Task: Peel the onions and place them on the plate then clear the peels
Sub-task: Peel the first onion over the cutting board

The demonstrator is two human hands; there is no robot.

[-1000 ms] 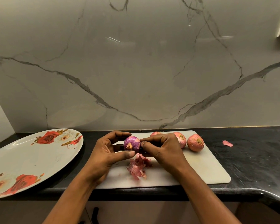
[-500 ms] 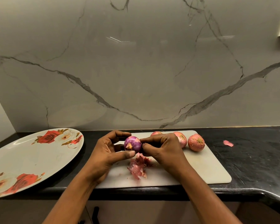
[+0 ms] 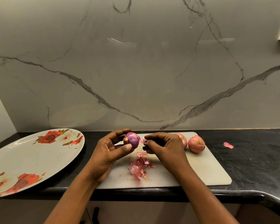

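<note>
Gripping of the onion (image 3: 131,140) is done by the left hand (image 3: 109,151). Skin (image 3: 142,141) at its 3 o'clock is pinched by the right hand (image 3: 165,146).

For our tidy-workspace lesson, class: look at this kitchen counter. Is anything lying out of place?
Yes. One pink peel scrap lies on the black counter, right of the cutting board, apart from the peel pile on the board. It looks odd because it sits off the board, away from the rest.
</note>
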